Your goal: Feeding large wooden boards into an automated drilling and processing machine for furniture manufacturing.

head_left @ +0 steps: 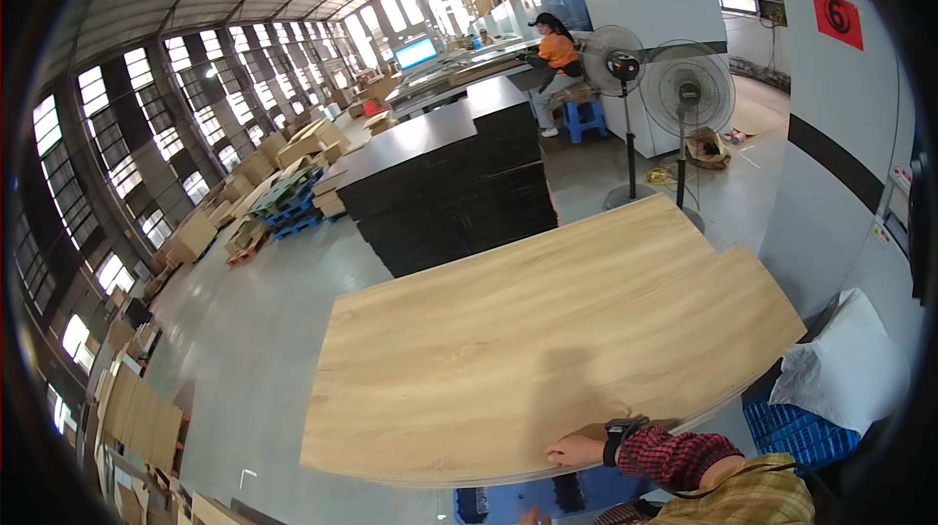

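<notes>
Nearest, a yellow plaid garment [767, 494]. The panel [528, 349] – pale, wood-grained, stepped at its far right – lies above a blue pallet [532, 492]. The right hand [578, 449] rests on it by the near edge; whether it grips cannot be told, nor can the grip of the left hand [533, 517], mostly cut off. Beyond: black boards [459, 203], fans [689, 92], and a pale machine [816, 100] – blue and dark lettering, red sign [837, 20].
</notes>
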`<state>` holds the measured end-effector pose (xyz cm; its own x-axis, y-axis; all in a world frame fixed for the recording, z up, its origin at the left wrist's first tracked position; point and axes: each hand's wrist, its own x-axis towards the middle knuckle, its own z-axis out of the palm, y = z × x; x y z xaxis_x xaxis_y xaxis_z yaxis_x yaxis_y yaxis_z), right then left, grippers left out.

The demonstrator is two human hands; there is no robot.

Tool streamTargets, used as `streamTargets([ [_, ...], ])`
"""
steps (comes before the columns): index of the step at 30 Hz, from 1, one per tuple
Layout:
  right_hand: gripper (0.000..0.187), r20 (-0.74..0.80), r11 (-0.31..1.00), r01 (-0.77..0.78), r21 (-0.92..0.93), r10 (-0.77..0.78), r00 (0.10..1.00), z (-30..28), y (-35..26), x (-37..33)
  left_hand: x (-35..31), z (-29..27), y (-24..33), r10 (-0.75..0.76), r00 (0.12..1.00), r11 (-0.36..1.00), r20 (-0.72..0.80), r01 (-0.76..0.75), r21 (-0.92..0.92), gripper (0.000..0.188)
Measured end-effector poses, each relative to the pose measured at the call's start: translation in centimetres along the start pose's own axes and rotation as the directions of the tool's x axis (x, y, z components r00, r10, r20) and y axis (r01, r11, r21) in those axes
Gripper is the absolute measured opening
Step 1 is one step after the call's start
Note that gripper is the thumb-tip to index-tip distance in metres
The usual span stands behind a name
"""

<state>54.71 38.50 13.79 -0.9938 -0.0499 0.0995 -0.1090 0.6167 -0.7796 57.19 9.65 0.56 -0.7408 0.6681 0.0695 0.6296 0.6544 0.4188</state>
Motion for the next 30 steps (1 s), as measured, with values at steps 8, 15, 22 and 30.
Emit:
streamTargets([
  [8, 0.027, -0.019, 0.849, -0.524, -0.067, 0.524, 0.852, 4.2, -1.6, 3.8, -23.7, -7.9, -9.8, -0.425, 0.824, 0.872, 0.374, 0.484, -0.075, 0.039],
  [15, 0.029, -0.26, 0.727, -0.59, -0.352, 0.529, 0.808, 5.8, -1.9, 5.7, -33.2, -12.0, -15.9, -0.746, 0.645, 0.587, 0.167, 0.755, -0.293, 0.024],
  [22, 0.038, -0.327, 0.515, -0.719, -0.467, 0.654, 0.682, 6.1, -6.4, 9.0, -28.5, -12.9, -22.3, -0.806, 0.297, -0.335, 0.512, 0.484, -0.808, 0.023],
  [30, 0.038, -0.533, 0.526, -0.79, -0.316, 0.59, 0.606, 12.7, -5.5, 14.8, -22.6, -11.6, -33.7, -0.542, 0.62, -0.411, 0.568, 0.393, -0.822, 0.025],
])
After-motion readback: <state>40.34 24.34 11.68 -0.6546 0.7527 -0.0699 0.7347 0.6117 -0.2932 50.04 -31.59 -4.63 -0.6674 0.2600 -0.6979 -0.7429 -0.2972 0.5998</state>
